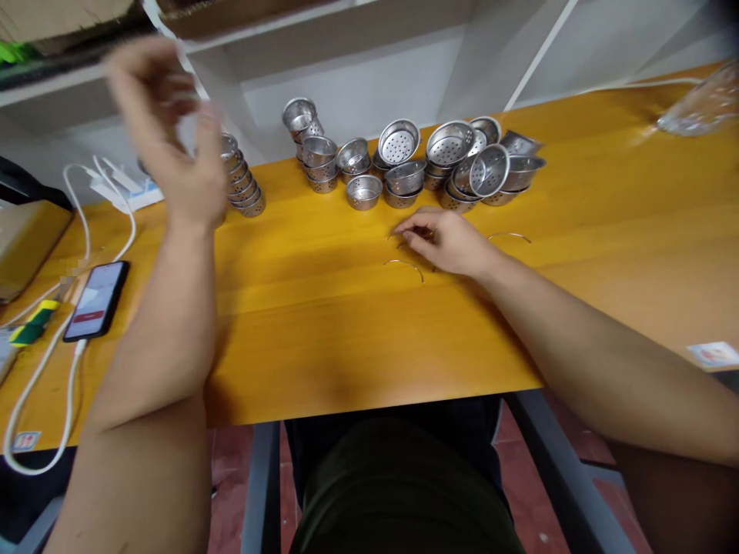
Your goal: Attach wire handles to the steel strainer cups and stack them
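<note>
My left hand (178,146) is raised at the upper left, in front of the shelf and by a stack of small perforated metal cups (248,192). Motion smears its fingers, and I cannot make out anything in them. Low over the wooden table, my right hand (447,240) has its thumb and fingers pinched together at a thin curved wire, partly hidden by the fingers. One curved wire (409,264) lies just in front of that hand, and another wire (511,235) lies to its right. Beyond them stand several more perforated metal cups (407,178), some stacked, some tilted.
A phone (97,300) with a white cable (70,392) lies at the left, beside a yellow and green object (35,323). Behind it is a white power strip (130,196). A clear glass-like container (701,104) lies at the far right. Shelving (358,77) backs the table (346,338).
</note>
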A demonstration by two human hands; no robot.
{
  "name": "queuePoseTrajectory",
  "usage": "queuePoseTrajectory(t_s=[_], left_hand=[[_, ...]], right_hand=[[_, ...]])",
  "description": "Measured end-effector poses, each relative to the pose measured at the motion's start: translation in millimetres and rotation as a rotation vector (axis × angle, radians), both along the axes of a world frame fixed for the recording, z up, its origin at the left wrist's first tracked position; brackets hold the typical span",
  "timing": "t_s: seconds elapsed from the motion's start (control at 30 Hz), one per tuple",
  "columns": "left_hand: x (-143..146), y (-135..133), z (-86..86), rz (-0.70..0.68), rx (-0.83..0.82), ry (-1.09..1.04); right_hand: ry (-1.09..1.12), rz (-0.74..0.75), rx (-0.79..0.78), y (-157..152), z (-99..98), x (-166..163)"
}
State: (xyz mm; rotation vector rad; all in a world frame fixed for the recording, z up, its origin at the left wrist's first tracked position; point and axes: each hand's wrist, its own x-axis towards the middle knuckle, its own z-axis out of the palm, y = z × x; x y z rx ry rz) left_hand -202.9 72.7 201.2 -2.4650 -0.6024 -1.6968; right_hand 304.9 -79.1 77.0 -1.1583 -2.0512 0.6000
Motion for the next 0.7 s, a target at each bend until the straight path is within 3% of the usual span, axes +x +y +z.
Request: queuePoseTrajectory(t_s=[0.03, 0.07, 0.13, 0.2, 0.27, 0.37, 0.57, 0.7], left_hand=[[38.2, -15.3, -7.8, -0.019, 0.104, 0.071], [72.5, -31.7, -18.4, 0.02, 0.075, 0.142], [124.0, -61.4, -44.4, 0.075, -0.211, 0.362], [151.7, -79.1, -71.4, 0.042, -0.414, 0.532], [162.7, -83.1, -93.5, 0.022, -0.532, 0.649], [166.5, -75.7, -112.9, 0.052, -0.614, 0.739], [166.1, -69.9, -123.6, 0.162, -0.504, 0.609], [163.1, -72.2, -124.1, 0.127, -0.493, 0.594]], right_hand=[[-0.017, -0.001, 0.014, 0.3, 0.3, 0.7], [-0.036, -0.002, 0.024, 0.5, 0.6, 1.3], [-0.072, -0.005, 0.037, 0.9, 1.4, 2.2], [-0.087, -0.01, 0.05, 1.0, 2.0, 2.3], [-0.084, -0.017, 0.064, 0.8, 2.0, 1.5], [-0.077, -0.023, 0.062, 0.3, 0.7, -0.4], [-0.016, -0.041, 0.007, 0.2, -2.5, -3.0], [0.013, -0.033, -0.011, 0.1, -2.2, -4.6]])
